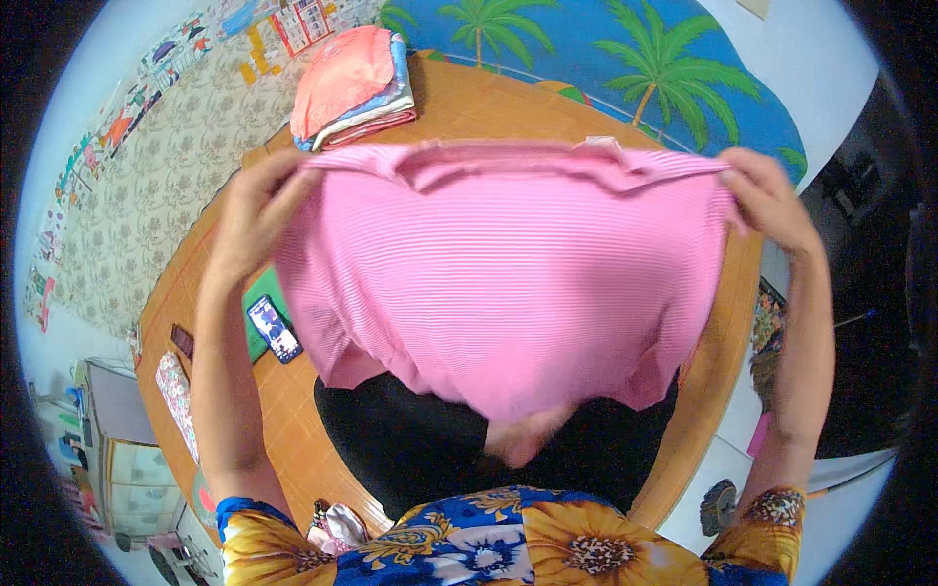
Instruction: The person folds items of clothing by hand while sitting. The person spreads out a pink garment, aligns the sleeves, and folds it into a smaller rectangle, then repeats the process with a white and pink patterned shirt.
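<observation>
A pink finely striped shirt hangs stretched between my two hands above my lap. My left hand pinches its shoulder corner on the left of the picture. At the opposite corner, on the right, my right hand grips the cloth. The collar edge runs along the top between them, and the lower part droops over my black trousers. Behind the shirt, a stack of folded clothes with a coral piece on top lies on the wooden surface.
A smartphone with a lit screen rests on a green item at the left. Floral cloth lies near the left edge of the wooden surface. A palm-tree mural covers the wall beyond. A brush is low on the right.
</observation>
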The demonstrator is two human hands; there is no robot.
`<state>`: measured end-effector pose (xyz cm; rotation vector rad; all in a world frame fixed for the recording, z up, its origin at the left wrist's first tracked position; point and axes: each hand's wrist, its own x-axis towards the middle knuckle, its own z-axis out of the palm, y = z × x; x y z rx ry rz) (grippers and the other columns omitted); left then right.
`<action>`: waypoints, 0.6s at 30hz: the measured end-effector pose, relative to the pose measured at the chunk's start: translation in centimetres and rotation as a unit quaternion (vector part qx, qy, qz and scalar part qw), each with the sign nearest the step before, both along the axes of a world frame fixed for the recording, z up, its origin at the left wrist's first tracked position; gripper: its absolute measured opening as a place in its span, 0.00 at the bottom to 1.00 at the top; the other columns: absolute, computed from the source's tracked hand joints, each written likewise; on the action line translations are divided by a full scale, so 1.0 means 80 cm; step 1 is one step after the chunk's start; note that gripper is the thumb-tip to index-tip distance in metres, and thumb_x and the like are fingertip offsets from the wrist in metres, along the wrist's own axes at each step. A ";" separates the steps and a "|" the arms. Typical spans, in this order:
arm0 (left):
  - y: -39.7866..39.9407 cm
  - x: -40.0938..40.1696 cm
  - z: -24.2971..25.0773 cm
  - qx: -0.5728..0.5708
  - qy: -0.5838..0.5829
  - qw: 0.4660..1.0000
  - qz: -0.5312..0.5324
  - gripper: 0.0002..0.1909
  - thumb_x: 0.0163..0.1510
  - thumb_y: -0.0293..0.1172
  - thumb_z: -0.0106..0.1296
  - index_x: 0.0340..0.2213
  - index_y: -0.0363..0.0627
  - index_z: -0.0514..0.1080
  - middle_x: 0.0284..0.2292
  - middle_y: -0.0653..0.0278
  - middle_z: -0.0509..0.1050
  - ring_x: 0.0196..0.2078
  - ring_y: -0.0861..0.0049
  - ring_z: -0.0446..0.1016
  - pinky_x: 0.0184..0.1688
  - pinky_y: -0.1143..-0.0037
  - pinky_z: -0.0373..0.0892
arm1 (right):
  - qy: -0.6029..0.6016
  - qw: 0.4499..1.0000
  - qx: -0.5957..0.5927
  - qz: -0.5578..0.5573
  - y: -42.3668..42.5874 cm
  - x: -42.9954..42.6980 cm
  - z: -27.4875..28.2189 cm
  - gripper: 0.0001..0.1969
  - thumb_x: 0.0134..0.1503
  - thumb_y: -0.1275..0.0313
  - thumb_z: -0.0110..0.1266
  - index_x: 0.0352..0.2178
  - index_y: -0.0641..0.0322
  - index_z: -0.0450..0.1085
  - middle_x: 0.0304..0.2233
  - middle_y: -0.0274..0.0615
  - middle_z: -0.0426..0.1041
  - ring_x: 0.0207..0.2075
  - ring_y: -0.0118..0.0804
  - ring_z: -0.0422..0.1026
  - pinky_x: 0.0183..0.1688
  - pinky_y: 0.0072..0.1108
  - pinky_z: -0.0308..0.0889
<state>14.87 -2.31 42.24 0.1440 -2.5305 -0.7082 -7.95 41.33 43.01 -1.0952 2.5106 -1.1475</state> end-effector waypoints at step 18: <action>-0.049 -0.181 -0.336 0.132 -0.123 0.982 0.051 0.14 0.47 0.34 0.50 0.32 0.36 0.71 0.27 0.49 0.74 0.30 0.64 0.74 0.36 0.70 0.68 | -0.093 0.994 -0.009 -0.054 -0.129 -0.128 -0.386 0.09 0.53 0.68 0.47 0.26 0.64 0.66 0.20 0.41 0.71 0.16 0.32 0.67 0.17 0.22 0.62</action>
